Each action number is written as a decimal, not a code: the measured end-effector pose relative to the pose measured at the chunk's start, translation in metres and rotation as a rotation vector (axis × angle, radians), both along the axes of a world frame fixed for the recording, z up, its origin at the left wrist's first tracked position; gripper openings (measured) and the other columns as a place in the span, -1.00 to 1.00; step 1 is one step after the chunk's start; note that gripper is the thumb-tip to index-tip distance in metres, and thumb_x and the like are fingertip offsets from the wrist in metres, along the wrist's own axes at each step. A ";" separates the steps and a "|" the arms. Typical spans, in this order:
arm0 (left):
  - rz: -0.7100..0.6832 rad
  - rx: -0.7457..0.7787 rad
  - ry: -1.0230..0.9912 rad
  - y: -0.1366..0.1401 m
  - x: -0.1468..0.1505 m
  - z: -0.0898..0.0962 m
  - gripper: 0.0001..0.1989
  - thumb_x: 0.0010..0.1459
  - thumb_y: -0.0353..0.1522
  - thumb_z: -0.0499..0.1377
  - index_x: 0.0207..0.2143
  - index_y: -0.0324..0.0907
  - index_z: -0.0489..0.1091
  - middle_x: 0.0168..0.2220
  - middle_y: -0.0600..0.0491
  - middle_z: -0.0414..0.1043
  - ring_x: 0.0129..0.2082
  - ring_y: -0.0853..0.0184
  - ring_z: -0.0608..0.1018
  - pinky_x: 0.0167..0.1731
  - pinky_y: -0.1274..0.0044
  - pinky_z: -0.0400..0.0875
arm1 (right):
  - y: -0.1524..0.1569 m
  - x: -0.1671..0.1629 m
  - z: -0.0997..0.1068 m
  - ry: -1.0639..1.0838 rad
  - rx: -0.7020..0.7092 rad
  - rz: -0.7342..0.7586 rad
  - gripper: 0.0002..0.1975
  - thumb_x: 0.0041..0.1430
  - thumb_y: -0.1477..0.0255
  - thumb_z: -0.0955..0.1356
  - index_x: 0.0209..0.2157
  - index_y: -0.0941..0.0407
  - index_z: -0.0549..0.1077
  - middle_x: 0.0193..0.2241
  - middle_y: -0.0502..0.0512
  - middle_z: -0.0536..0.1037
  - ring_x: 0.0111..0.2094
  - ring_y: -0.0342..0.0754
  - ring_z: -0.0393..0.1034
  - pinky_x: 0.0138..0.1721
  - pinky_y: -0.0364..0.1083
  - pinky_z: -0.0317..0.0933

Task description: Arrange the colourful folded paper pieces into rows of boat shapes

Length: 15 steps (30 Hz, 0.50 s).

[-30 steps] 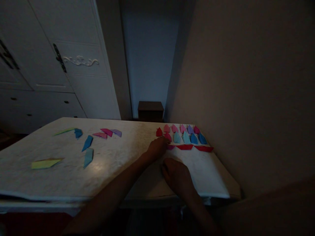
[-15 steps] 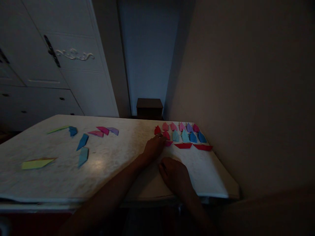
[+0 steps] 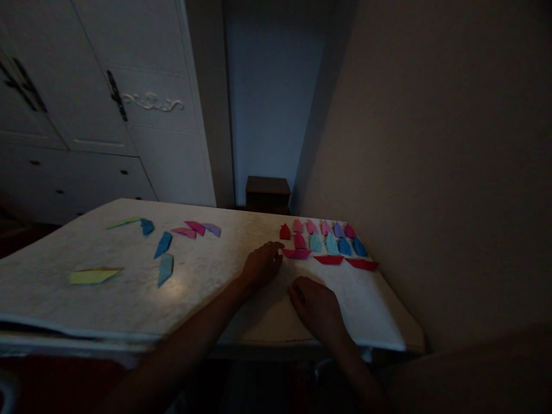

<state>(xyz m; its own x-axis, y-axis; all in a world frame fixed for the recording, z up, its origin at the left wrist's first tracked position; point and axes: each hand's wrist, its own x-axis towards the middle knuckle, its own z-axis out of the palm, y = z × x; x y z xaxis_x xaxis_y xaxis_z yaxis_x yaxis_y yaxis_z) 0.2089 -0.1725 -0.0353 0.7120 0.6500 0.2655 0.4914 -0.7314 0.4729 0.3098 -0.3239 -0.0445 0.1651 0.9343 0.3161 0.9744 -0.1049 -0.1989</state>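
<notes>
At two o'clock from the left hand [image 3: 261,267]: magenta paper boat [image 3: 296,253]

Red boats [image 3: 329,260] extend its row toward three o'clock, presumably aligned for neatness. Left hand loose, nothing held; right hand [image 3: 317,305], five o'clock, curled, contents hidden.

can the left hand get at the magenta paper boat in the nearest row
Probably yes: the left hand is close beside the magenta paper boat, nothing visible between them; the right hand lies clear of that gap.

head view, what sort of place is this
Probably a room in a home, perhaps a bedroom, dimly lit: a white wardrobe with scroll trim stands beyond the table, and a low brown cabinet sits farther back.
</notes>
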 end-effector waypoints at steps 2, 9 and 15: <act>0.016 -0.016 0.014 -0.002 -0.016 -0.002 -0.69 0.19 -0.40 0.07 -0.01 -0.17 0.37 -0.22 0.00 0.49 -0.23 0.26 0.53 -0.15 0.46 0.36 | 0.000 0.000 0.001 -0.003 -0.007 -0.002 -0.80 0.30 0.42 0.20 -0.43 0.09 0.32 -0.47 0.00 0.47 -0.47 -0.12 0.34 -0.43 -0.13 0.02; 0.068 -0.030 0.015 -0.008 -0.088 -0.004 -0.78 0.20 -0.40 0.04 -0.10 -0.16 0.33 -0.32 0.02 0.49 -0.35 0.30 0.51 -0.28 0.48 0.33 | -0.002 -0.002 0.005 -0.017 0.019 0.002 -0.71 0.34 0.36 0.14 -0.45 0.09 0.32 -0.50 0.01 0.47 -0.49 -0.12 0.34 -0.43 -0.14 0.04; 0.087 -0.004 0.038 -0.007 -0.151 -0.005 -0.90 0.18 -0.42 0.02 -0.30 -0.15 0.32 -0.42 0.05 0.43 -0.45 0.32 0.45 -0.40 0.50 0.26 | -0.002 -0.001 0.003 0.008 -0.003 0.004 -0.66 0.34 0.26 0.12 -0.44 0.08 0.33 -0.52 0.00 0.46 -0.48 -0.10 0.37 -0.43 -0.15 0.09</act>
